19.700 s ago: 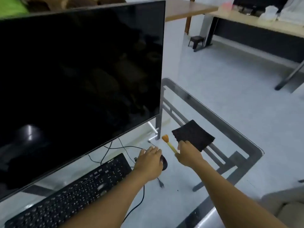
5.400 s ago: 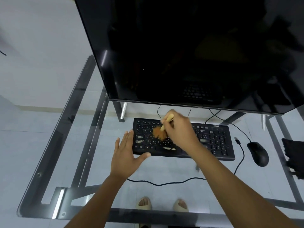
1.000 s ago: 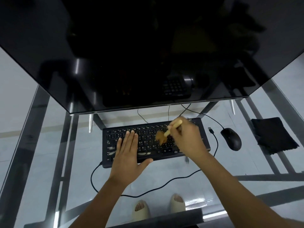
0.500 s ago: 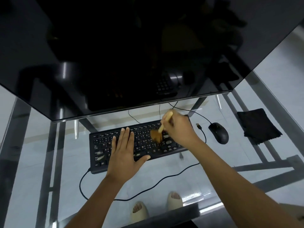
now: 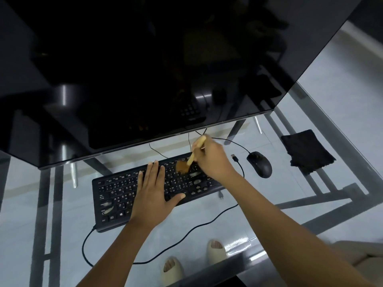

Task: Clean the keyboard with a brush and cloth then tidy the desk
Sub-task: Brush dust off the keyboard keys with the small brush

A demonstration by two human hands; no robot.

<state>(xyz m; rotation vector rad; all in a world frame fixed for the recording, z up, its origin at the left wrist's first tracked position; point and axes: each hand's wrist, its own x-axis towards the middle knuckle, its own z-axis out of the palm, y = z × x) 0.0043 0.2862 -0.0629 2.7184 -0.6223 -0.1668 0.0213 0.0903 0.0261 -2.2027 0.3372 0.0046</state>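
The right hand (image 5: 211,160) grips the brush (image 5: 187,162) — bristles down on the keyboard's (image 5: 116,195) right half. The left hand (image 5: 153,193) lies flat and open mid-keyboard, just left of the bristles.

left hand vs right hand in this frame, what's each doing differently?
The left hand lies flat and open, palm down on the keyboard, fingers spread; the right hand is curled shut around the brush. The left hand holds nothing; the right hand tilts the brush so its bristles meet the keys. The left hand covers the keyboard's middle; the right hand works its right part. Both hands are bare and over the same keyboard.
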